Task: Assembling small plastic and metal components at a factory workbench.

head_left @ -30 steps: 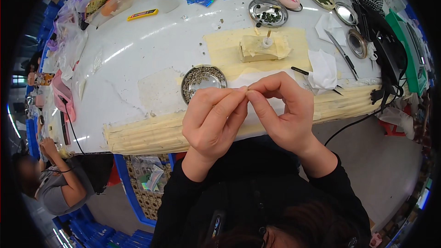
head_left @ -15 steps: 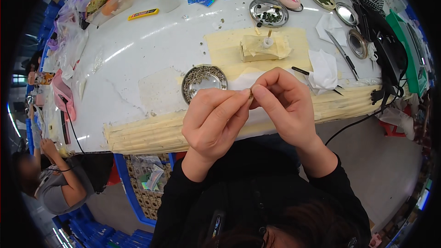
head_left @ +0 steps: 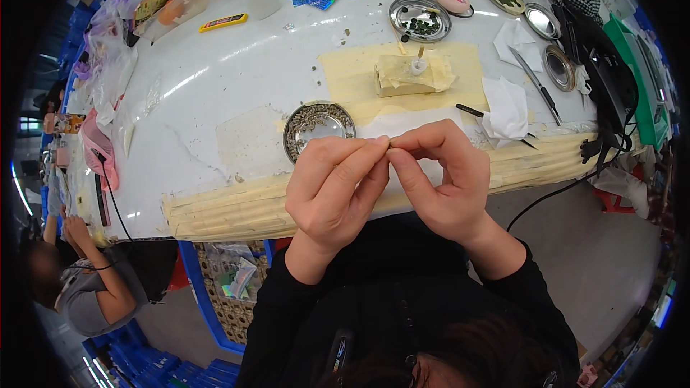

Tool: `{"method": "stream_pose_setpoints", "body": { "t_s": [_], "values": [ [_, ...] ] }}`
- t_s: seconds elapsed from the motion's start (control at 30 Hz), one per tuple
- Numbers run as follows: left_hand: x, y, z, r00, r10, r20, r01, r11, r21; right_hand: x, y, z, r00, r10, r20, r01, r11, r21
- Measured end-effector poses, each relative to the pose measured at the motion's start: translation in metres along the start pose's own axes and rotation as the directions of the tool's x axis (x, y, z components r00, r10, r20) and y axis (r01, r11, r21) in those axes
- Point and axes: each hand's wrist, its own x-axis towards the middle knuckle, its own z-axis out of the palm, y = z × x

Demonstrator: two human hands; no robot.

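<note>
The left hand (head_left: 334, 190) is pinching narrowly, its thumb and fingertips pressing together, and the right hand (head_left: 453, 179) is meeting it tip to tip, thumb and forefinger nearly closing too; between them they are holding a tiny brownish piece (head_left: 390, 145). That piece is sitting exactly where the fingertips are meeting, lying to the right of the left hand and to the left of the right one, so neither hand is being clearly nearer; skin is hiding most of it, and which way its long axis is running I cannot tell. Beyond the left hand, and nearer to it than to the right, a round metal dish (head_left: 330, 129) is holding many small greyish bits (head_left: 307, 118), the knuckles partly covering its near rim. Farther out, a tape-wrapped block (head_left: 402, 86) is standing with a small white cup (head_left: 417, 67) on top, while a crumpled white tissue (head_left: 504, 118) is lying beyond the right hand
</note>
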Motion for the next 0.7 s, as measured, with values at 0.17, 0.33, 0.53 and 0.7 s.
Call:
{"method": "stream_pose_setpoints", "body": {
  "t_s": [0.17, 0.33, 0.53, 0.7],
  "values": [
    [-0.0006, -0.0004, -0.0025, 1.0, 0.013, 0.021, -0.013, 0.999, -0.031, 0.0027, 0.0007, -0.0048, 0.956, 0.272, 0.113, -0.293, 0.845, 0.448],
    [0.0006, 0.0003, -0.0009, 1.0, 0.003, 0.006, -0.003, 1.0, -0.027, 0.0009, -0.0038, -0.0023, 0.981, 0.187, 0.047, -0.193, 0.943, 0.27],
    [-0.0005, -0.0013, -0.0031, 0.998, 0.053, 0.03, -0.053, 0.999, -0.001, 0.0015, -0.0067, -0.0041, 0.963, 0.26, 0.078, -0.271, 0.903, 0.333],
    [0.0006, -0.0007, -0.0021, 0.999, 0.046, 0.02, -0.046, 0.999, -0.008, 0.0007, -0.0023, -0.0036, 0.949, 0.298, 0.098, -0.31, 0.845, 0.436]
  ]
}}
